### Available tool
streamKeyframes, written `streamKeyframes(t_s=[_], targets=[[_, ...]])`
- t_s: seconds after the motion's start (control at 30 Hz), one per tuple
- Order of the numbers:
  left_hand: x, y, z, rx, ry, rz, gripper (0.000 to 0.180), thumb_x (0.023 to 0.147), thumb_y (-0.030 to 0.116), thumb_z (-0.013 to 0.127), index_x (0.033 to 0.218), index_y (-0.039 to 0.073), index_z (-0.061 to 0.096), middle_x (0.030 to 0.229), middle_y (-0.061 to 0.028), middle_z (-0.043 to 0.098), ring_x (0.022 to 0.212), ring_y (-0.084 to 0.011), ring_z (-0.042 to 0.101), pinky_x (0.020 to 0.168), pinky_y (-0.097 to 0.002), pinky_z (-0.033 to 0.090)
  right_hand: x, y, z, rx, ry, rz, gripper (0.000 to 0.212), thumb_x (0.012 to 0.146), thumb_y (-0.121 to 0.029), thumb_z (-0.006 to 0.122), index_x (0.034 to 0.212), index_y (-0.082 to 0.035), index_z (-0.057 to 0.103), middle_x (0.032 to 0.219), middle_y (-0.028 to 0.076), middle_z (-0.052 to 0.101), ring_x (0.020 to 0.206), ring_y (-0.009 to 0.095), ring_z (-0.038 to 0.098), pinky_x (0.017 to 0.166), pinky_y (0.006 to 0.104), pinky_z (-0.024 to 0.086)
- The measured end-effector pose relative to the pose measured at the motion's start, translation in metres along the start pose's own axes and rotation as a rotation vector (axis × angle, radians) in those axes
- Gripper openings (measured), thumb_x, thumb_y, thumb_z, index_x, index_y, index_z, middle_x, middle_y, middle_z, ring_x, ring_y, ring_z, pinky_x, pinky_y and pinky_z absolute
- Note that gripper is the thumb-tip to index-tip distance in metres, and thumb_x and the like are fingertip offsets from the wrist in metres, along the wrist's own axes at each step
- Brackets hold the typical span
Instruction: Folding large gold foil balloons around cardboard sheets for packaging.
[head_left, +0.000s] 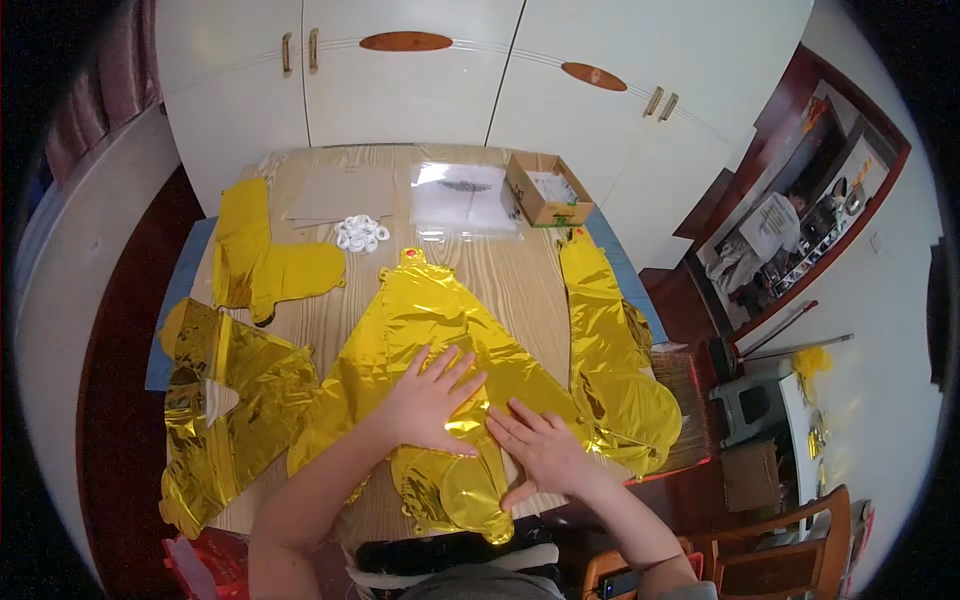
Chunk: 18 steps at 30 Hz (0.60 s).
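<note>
A large gold foil balloon, flat and uninflated, lies in the middle of the table with a red spot on its top tab. My left hand rests on it with fingers spread. Close beside, my right hand presses flat near the balloon's lower right part, fingers stretched out. Neither hand grips anything. Below them the foil is partly folded and creased. Other flat gold foil balloons lie around it: an angled one at upper left, a wrinkled one at lower left, and a long one on the right.
Along the table's far side are grey-brown cardboard sheets, a pile of white rings, clear plastic bags and an open cardboard box. White cabinets stand behind. A wooden chair is at lower right; a person shows beyond the doorway.
</note>
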<state>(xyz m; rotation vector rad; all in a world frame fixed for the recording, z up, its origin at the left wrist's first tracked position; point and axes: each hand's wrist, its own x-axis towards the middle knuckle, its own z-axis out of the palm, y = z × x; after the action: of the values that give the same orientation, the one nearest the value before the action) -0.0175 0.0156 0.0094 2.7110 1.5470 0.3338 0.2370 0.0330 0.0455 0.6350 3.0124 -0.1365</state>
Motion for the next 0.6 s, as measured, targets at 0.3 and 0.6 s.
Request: streamKeyframes(t_s=[0.3,0.6], targets=[[0.0,-0.001,0.003,-0.012,0.042,0.006,0.107,0.068,0.084,0.052,0.143,0.008,0.042,0.149,-0.0204,0.035,0.139,-0.0398,0.028,0.112,-0.0593,0.016,-0.023,-0.008,0.001,-0.024,0.009,-0.046,0.098,0.07,-0.074,0.058,0.145,-0.013,0.039,0.149,0.005,0.039,0.139,0.032,0.031,0.105,0.048,0.032],[0.001,0.001,0.0,-0.005,0.005,-0.006,0.108,0.067,0.084,0.052,0.144,0.009,0.039,0.15,-0.0202,0.034,0.14,-0.0393,0.027,0.113,-0.0594,0.015,-0.059,-0.033,0.002,0.063,0.079,-0.087,0.052,0.086,-0.05,0.06,0.131,-0.024,0.057,0.141,-0.002,0.049,0.133,0.022,0.04,0.098,0.0385,0.037]])
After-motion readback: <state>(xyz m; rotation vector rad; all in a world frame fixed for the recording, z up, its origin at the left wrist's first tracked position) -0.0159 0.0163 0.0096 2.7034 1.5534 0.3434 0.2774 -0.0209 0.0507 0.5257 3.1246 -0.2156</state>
